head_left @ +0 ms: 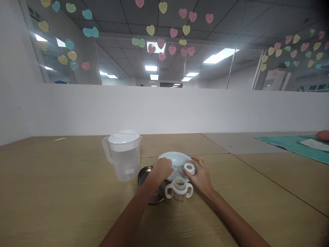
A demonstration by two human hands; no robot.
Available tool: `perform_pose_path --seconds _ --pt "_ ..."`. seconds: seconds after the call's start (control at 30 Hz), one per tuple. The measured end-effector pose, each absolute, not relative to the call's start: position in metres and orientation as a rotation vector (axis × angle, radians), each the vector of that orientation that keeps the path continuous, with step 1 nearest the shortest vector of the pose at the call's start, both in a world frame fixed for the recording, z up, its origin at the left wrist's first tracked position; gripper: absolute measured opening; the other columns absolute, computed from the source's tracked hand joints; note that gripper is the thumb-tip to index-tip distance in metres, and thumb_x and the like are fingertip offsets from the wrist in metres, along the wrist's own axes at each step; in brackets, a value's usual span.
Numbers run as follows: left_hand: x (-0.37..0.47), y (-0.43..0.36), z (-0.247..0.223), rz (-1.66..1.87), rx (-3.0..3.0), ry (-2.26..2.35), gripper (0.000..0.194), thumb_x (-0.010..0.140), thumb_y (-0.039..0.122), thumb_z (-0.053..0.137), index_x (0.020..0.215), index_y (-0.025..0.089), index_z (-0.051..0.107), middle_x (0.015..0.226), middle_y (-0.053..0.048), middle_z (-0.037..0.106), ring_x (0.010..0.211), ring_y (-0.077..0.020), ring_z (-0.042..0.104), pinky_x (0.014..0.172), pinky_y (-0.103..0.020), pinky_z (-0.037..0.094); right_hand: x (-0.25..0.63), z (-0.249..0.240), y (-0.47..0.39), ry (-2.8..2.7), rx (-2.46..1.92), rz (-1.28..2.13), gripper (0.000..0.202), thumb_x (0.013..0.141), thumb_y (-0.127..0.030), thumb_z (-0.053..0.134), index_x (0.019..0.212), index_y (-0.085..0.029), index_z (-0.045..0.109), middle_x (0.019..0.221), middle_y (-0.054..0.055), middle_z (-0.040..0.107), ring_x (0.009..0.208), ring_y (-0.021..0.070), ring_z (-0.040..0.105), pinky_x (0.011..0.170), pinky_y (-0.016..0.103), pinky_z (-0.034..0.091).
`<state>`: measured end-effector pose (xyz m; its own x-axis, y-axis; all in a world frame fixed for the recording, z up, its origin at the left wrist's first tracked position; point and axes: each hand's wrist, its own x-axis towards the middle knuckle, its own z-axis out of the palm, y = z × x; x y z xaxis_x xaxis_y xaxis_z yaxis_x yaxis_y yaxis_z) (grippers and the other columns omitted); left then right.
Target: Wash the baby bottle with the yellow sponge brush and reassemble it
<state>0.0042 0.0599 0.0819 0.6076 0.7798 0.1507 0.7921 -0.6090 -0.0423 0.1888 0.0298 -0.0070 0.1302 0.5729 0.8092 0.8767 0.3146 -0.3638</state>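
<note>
Between the finger and thumb of my right hand (202, 173) is a white bottle collar ring (189, 168), held over the right side of a white bowl (176, 156). My left hand (162, 168) is closed above the bowl's left side. What its fingers pinch, if anything, is hidden; something pale and translucent shows close by. In front of the bowl stands a clear baby bottle (178, 200), upright, its mouth uncovered and a white handle on each side. A round metal dish (156, 199) lies partly under my left forearm.
A translucent plastic pitcher (126, 163) with a white lid stands left of the bowl. A teal cloth (293, 142) with a paper (315, 144) on it lies at the far right. Behind the table (64, 181) rises a white wall (164, 109) with glass above.
</note>
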Motion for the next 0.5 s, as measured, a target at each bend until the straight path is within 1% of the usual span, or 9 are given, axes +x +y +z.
perform_pose_path --seconds 0.1,0.17,0.2,0.27,0.33,0.4,0.5 --pt "-0.002 0.062 0.092 -0.222 -2.647 -1.441 0.028 0.081 0.033 0.053 0.095 0.013 0.067 0.096 -0.018 0.067 0.092 -0.0262 0.063 0.076 -0.034 0.048 0.186 -0.01 0.028 -1.637 -1.44 -0.438 0.028 0.075 -0.047 0.058 0.083 -0.021 0.065 0.112 0.009 0.054 0.105 0.0268 0.046 0.092 0.047 0.035" --pt "-0.013 0.058 0.114 -0.404 -2.556 -1.54 0.031 0.084 0.037 0.047 0.096 0.016 0.066 0.095 -0.015 0.068 0.091 -0.0243 0.063 0.076 -0.033 0.047 0.185 -0.011 0.027 -1.677 -1.481 -0.459 0.027 0.076 -0.046 0.057 0.082 -0.022 0.067 0.115 0.009 0.053 0.109 0.028 0.044 0.093 0.05 0.033" --pt "-0.021 0.055 0.127 -0.558 -2.5 -1.581 0.033 0.086 0.037 0.042 0.097 0.017 0.066 0.094 -0.013 0.068 0.089 -0.0229 0.063 0.076 -0.032 0.046 0.185 -0.011 0.027 -1.693 -1.495 -0.464 0.026 0.076 -0.045 0.057 0.083 -0.023 0.068 0.116 0.009 0.052 0.11 0.0287 0.042 0.093 0.051 0.032" --pt "-0.042 0.05 0.152 -0.881 -2.32 -1.669 0.038 0.088 0.041 0.035 0.095 0.019 0.065 0.083 -0.009 0.068 0.08 -0.0211 0.062 0.072 -0.03 0.045 0.185 -0.012 0.027 -1.715 -1.514 -0.463 0.026 0.076 -0.044 0.056 0.085 -0.024 0.069 0.117 0.009 0.051 0.112 0.0296 0.041 0.093 0.053 0.031" --pt "-0.067 0.05 0.168 -1.2 -2.057 -1.7 0.041 0.087 0.046 0.035 0.091 0.02 0.065 0.075 -0.007 0.065 0.077 -0.0221 0.06 0.07 -0.031 0.043 0.185 -0.013 0.028 -1.724 -1.526 -0.447 0.025 0.076 -0.043 0.055 0.087 -0.025 0.069 0.113 0.009 0.052 0.109 0.0293 0.042 0.092 0.053 0.031" --pt "-0.096 0.059 0.17 -1.513 -1.736 -1.702 0.037 0.086 0.046 0.037 0.082 0.019 0.063 0.07 -0.005 0.06 0.076 -0.022 0.058 0.073 -0.032 0.042 0.184 -0.014 0.028 -1.725 -1.541 -0.419 0.025 0.077 -0.041 0.054 0.088 -0.025 0.069 0.103 0.008 0.056 0.102 0.0276 0.046 0.091 0.052 0.031" --pt "-0.136 0.088 0.155 -1.939 -1.37 -1.685 0.027 0.083 0.04 0.042 0.072 0.019 0.055 0.072 -0.003 0.054 0.082 -0.0209 0.053 0.082 -0.034 0.04 0.183 -0.015 0.029 -1.715 -1.559 -0.377 0.027 0.077 -0.038 0.053 0.096 -0.024 0.066 0.09 0.006 0.061 0.093 0.0255 0.051 0.093 0.054 0.027"
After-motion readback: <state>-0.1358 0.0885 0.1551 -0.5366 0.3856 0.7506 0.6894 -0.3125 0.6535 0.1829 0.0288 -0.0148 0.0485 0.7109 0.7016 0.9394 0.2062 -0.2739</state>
